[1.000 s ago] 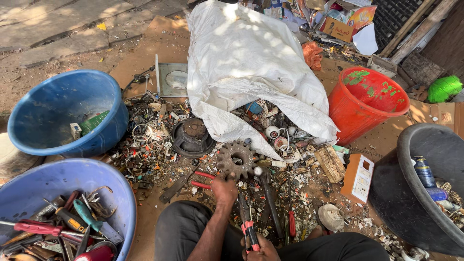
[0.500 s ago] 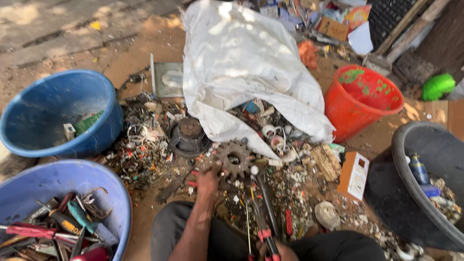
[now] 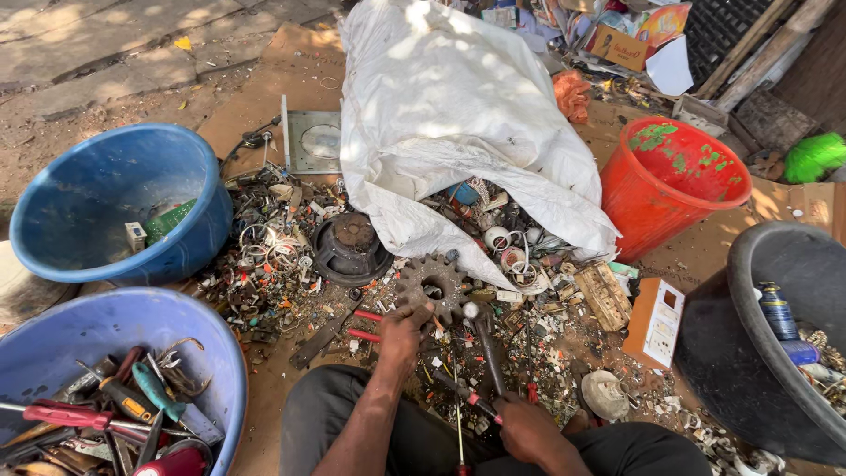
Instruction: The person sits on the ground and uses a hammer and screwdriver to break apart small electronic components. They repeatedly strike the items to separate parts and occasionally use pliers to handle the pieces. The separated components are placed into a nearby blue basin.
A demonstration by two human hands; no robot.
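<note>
My left hand rests on the scrap pile just below a rusty toothed gear, its fingers curled over red-handled pliers; whether it grips them I cannot tell. My right hand is closed around the handle of a hammer, whose head lies by the gear. Small metal scrap covers the ground in front of my knees. A big white sack lies open behind the gear, spilling more parts.
A blue tub stands far left, and a light blue tub of screwdrivers and tools near left. A red bucket stands right of the sack. A black tub with cans sits at right. A white box lies beside it.
My view has shifted slightly. My left hand moved a little right along the pile below the gear. My right hand stays on the hammer handle.
</note>
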